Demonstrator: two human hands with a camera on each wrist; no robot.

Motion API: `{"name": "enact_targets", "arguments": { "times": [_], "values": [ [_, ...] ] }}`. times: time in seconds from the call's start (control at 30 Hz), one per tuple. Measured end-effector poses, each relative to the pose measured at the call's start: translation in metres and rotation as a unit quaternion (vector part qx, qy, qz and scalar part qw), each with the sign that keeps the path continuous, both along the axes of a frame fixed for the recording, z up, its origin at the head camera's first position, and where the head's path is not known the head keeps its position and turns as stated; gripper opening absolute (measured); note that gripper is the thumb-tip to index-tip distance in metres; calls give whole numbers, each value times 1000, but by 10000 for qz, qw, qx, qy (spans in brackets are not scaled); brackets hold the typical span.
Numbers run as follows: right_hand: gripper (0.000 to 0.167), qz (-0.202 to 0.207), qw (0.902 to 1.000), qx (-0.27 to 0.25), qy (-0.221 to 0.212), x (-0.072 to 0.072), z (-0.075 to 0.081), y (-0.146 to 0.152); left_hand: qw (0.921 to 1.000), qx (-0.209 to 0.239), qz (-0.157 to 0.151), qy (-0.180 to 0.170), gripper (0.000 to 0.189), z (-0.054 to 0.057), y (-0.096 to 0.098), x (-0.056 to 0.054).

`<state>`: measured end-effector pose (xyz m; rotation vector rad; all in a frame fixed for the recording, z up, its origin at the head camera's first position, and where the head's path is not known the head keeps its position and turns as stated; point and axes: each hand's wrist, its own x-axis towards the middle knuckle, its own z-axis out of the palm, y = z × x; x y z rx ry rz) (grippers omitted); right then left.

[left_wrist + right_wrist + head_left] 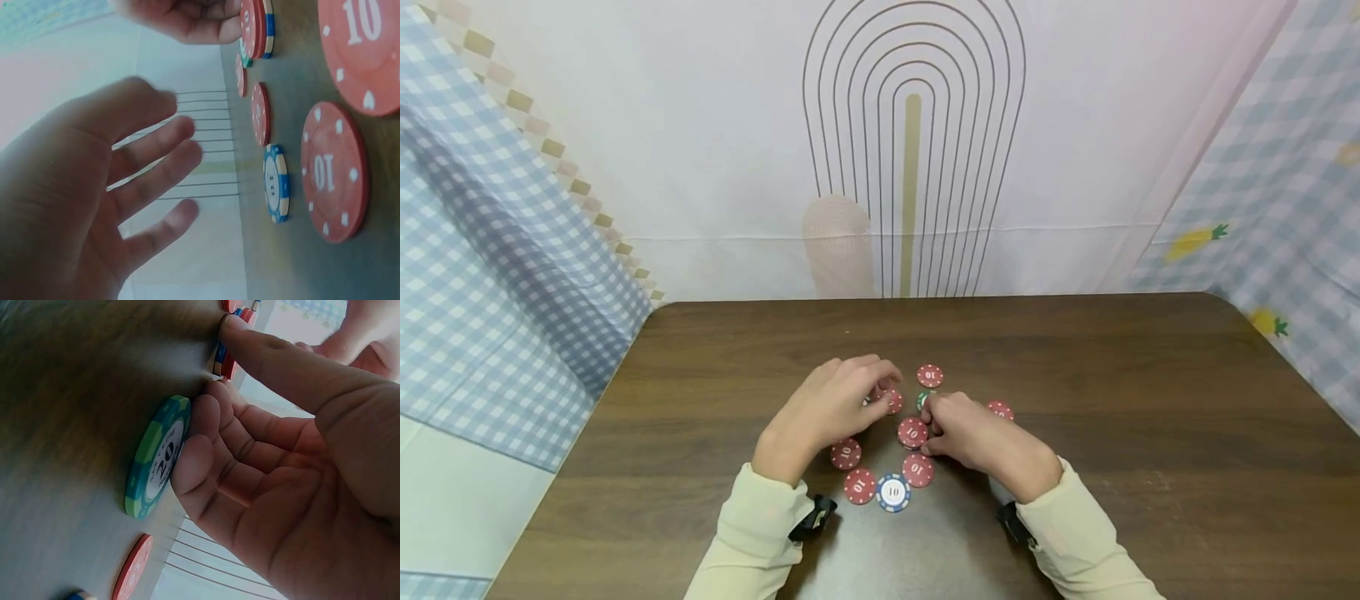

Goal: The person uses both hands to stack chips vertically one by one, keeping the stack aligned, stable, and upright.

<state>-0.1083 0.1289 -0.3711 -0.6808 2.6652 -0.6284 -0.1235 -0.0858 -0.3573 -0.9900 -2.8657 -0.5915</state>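
Poker chips lie scattered on a dark wooden table. My right hand (pixel 966 429) is at a small stack of chips (pixel 913 433), red on top with a blue-and-white edge below. Its thumb and curled fingers pinch the stack's side, as the right wrist view suggests. Against its other fingers lies a green chip (pixel 159 456) marked 20. My left hand (pixel 94 156) hovers with loosely bent, spread fingers and holds nothing. Under its fingertips in the head view is a red chip (pixel 893 402), partly hidden.
Near the left wrist lie two red chips (pixel 846 453), with a blue-and-white chip (pixel 892 492) and another red chip (pixel 917 470) in front. Beyond the hands is a red chip (pixel 929 376); one more red chip (pixel 1001 410) shows behind the right hand. A patterned curtain (pixel 722 125) hangs behind the table.
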Motion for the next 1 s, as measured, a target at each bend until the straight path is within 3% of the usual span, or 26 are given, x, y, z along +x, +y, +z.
{"name": "enact_targets", "arguments": {
  "times": [0.1,0.2,0.53,0.8,1.0],
  "values": [
    [24,-55,10000,52,-22,0,1,0,9985,-51,213,511,22,1,-3,-1],
    [25,-60,10000,40,-12,0,1,1,9966,-144,463,662,24,2,-5,-2],
    [26,8,9999,-24,165,0,-1,-1,9920,-784,983,147,25,1,-13,-3],
    [26,107,9997,-20,225,1,0,0,9902,-1139,743,-315,31,-7,-9,-4],
    [25,140,9995,71,263,0,-1,0,9889,-1383,488,-256,40,-14,5,-2]
  ]
}}
